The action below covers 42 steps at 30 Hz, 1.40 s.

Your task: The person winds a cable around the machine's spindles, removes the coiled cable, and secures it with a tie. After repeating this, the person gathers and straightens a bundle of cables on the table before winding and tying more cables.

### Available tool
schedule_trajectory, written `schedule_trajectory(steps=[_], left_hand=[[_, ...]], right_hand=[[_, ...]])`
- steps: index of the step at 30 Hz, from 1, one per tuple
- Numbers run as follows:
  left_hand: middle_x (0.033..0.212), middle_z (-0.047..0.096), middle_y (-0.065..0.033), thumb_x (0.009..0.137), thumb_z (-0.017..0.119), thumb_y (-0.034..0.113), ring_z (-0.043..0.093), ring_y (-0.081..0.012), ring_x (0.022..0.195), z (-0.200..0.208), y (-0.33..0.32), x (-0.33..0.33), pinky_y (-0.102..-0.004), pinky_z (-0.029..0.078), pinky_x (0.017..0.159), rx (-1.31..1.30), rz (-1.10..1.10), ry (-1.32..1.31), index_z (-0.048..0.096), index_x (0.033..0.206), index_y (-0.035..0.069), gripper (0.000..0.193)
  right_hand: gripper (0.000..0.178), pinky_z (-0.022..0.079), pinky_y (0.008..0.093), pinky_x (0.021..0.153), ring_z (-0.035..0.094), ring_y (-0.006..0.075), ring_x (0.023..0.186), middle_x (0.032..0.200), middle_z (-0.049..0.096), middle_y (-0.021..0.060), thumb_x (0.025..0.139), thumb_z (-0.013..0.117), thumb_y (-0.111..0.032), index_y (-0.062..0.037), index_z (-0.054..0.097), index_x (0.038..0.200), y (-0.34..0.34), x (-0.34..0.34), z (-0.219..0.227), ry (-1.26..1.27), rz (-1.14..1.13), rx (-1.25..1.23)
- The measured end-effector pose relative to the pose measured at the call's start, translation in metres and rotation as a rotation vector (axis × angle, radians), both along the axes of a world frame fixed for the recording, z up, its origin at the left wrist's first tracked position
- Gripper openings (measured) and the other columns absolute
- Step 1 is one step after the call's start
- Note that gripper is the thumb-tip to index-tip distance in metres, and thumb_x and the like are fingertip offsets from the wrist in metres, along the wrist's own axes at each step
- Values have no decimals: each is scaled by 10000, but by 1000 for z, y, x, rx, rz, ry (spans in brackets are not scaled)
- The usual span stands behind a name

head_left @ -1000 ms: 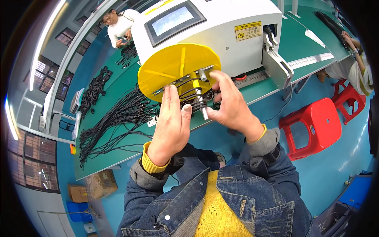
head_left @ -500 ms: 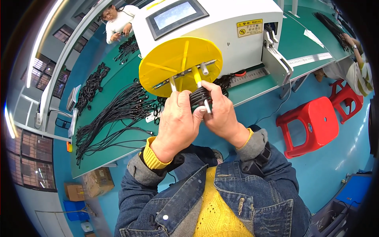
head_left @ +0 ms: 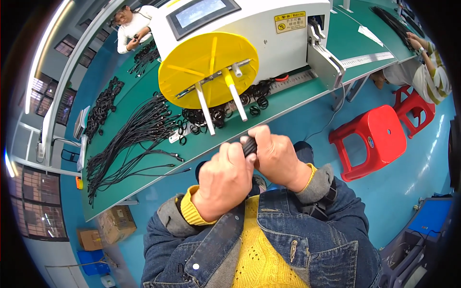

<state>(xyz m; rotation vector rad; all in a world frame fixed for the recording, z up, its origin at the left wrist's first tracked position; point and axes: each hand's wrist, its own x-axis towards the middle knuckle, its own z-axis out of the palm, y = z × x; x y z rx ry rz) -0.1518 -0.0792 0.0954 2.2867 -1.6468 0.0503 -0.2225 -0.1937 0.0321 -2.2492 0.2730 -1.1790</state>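
Observation:
A coil of black cable (head_left: 249, 146) is squeezed between my two hands, in front of the table edge. My left hand (head_left: 224, 176) wraps its left side with bent fingers. On the other side, my right hand (head_left: 278, 156) grips it with thumb and fingers; much of the coil is hidden by both hands. Beyond them stands a white winding machine (head_left: 269, 53) with a yellow disc (head_left: 185, 72). Two metal pegs stick out of the disc toward me, the left peg (head_left: 204, 108) and the right peg (head_left: 236, 98), with no cable around them.
Loose black cables (head_left: 129, 137) spread across the green table (head_left: 161, 175) at left. Small black coils (head_left: 216, 116) lie below the disc. A red stool (head_left: 372, 139) stands at right. One person (head_left: 132, 29) works at far left, and another person's arm (head_left: 422, 45) reaches in at far right.
Both hands have drawn the cable coil off the pegs and back toward my body. The pegs are now bare. The whole view has shifted slightly.

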Motion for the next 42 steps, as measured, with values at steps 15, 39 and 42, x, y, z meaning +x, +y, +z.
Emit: schedule_trajectory(steps=[15, 39, 42], left_hand=[[1091, 524, -148, 712, 740, 255, 497, -169, 1012, -84, 12, 34, -329, 430, 845, 93, -234, 1310, 383, 1188, -32, 661], [686, 589, -14, 764, 653, 146, 541, -118, 541, -119, 33, 58, -255, 449, 499, 124, -267, 980, 580, 790, 25, 143], [643, 566, 9, 798, 618, 146, 512, -84, 524, -106, 34, 66, -221, 417, 463, 622, -88, 1506, 575, 752, 42, 122]], right_hand=[[172, 446, 381, 439, 580, 300, 507, 543, 537, 120, 744, 541, -53, -17, 420, 860, 15, -9, -75, 188, 311, 50], [221, 487, 382, 538, 617, 340, 634, 651, 598, 157, 673, 589, -63, -22, 525, 881, 31, 19, -82, 200, 422, 433], [219, 486, 414, 556, 602, 372, 631, 653, 596, 164, 684, 582, -74, -21, 529, 890, 35, 25, -88, 335, 524, 368]])
